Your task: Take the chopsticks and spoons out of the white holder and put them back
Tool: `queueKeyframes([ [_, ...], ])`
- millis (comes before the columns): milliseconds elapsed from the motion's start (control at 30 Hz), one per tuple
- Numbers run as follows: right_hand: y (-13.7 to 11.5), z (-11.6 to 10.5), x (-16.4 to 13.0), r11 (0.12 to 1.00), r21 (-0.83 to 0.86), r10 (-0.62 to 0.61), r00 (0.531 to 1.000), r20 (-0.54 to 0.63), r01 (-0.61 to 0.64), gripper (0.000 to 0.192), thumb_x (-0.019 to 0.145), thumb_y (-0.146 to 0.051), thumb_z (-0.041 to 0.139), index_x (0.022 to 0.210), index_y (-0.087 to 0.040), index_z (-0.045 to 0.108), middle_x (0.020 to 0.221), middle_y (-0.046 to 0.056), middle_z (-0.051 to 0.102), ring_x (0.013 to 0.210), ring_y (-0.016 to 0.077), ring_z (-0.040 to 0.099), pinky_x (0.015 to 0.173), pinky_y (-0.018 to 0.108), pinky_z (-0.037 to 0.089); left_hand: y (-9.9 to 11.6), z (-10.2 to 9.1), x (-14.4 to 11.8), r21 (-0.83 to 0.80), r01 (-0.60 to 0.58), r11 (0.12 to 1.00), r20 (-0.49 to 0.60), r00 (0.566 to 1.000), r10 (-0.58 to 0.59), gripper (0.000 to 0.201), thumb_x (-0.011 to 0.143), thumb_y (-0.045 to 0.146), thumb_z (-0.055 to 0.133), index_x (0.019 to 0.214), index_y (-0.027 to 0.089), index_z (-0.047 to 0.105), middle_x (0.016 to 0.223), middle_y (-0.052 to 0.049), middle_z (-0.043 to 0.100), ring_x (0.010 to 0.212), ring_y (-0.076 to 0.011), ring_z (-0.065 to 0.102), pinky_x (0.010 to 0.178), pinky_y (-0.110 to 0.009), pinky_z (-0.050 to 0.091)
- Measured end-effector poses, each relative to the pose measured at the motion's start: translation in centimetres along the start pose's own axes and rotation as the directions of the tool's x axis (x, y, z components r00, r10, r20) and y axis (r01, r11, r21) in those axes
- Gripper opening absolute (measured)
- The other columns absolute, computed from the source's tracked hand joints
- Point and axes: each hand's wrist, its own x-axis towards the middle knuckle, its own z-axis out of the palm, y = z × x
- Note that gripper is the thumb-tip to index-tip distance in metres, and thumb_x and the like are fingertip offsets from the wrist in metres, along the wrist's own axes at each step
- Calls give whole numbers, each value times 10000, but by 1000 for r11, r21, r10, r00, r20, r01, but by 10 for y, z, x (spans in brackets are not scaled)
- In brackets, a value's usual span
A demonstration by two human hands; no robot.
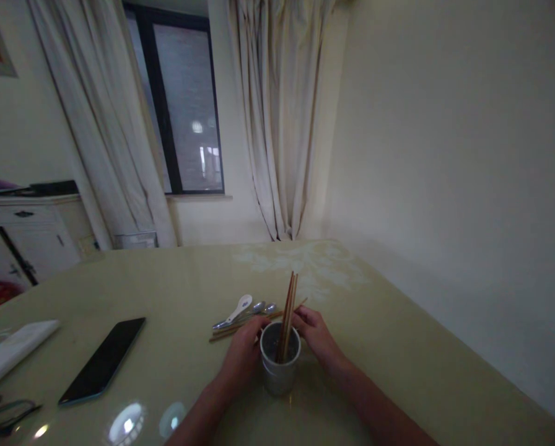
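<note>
A grey cup (280,375) stands upright near the table's front, with several wooden chopsticks (287,316) leaning up out of it. At its left rim is my left hand (244,350), fingers curled in and partly hidden beside the cup. My right hand (318,334) is bent behind the right rim, its fingertips close to the chopsticks; what they grip, if anything, is hidden. Just beyond the cup lie more chopsticks (224,333), running behind my left hand. Beside them are a white spoon (240,306) and two metal spoons (259,306).
To the left lie a black phone (103,361), a white flat object (20,350) and dark-framed glasses (5,414). The glossy table (175,279) borders a wall (458,155) on the right. Curtains (280,111), a window (187,108) and a white cabinet (40,232) stand beyond.
</note>
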Motion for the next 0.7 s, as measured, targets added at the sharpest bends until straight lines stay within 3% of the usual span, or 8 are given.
queueKeyframes([
  [67, -2, 0, 1, 1000, 16, -22, 999, -47, 22, 557, 697, -716, 855, 831, -182, 768, 815, 66, 782, 749, 240, 716, 705, 344, 543, -1, 0, 1, 35, -33, 999, 10, 999, 32, 177, 948, 293, 608, 1016, 218, 753, 1030, -76, 802, 922, -238, 717, 829, -324, 541],
  [167, -13, -8, 2, 993, 4, -118, 969, -219, 121, 524, 737, -691, 843, 867, -187, 790, 850, 81, 782, 769, 233, 708, 665, 316, 524, -7, -7, 5, 258, -38, 965, -43, 998, 51, 259, 1021, 258, 495, 1026, 222, 751, 1065, -84, 792, 991, -244, 712, 892, -348, 533],
  [300, -33, -34, 7, 951, -30, -285, 834, -473, 308, 481, 739, -628, 874, 926, -189, 808, 829, 53, 747, 738, 188, 663, 625, 284, 511, -20, -19, 8, 684, 24, 729, -59, 998, 23, 283, 1026, 195, 490, 1083, 247, 762, 1122, -81, 781, 1071, -276, 684, 949, -397, 494],
  [400, -45, -54, 10, 904, 56, -306, 730, -611, 425, 471, 705, -575, 922, 968, -204, 801, 848, 24, 744, 720, 148, 652, 647, 263, 540, -26, -23, 6, 803, 14, 596, 10, 999, -38, 281, 1034, 208, 504, 1143, 265, 757, 1192, -77, 767, 1127, -286, 665, 955, -403, 478],
  [467, -50, -62, 12, 854, 153, -291, 700, -652, 497, 466, 669, -540, 956, 958, -214, 791, 858, 7, 749, 703, 124, 650, 658, 247, 558, -28, -24, 6, 819, 10, 574, 41, 996, -76, 272, 1036, 220, 514, 1149, 272, 756, 1222, -73, 758, 1150, -282, 660, 959, -397, 473],
  [533, -53, -64, 12, 812, 240, -278, 715, -642, 532, 446, 656, -513, 974, 933, -222, 780, 838, -5, 751, 702, 118, 662, 657, 233, 571, -28, -24, 6, 818, 15, 575, 50, 994, -97, 257, 1033, 234, 524, 1127, 274, 759, 1223, -71, 755, 1161, -280, 659, 963, -396, 467],
  [700, -55, -48, 3, 810, 344, -267, 820, -506, 476, 414, 669, -474, 989, 939, -236, 785, 766, -10, 758, 680, 114, 675, 638, 207, 572, -21, -25, 7, 783, 33, 622, 63, 989, -132, 235, 1031, 251, 520, 1076, 253, 750, 1178, -65, 763, 1147, -272, 661, 961, -389, 452],
])
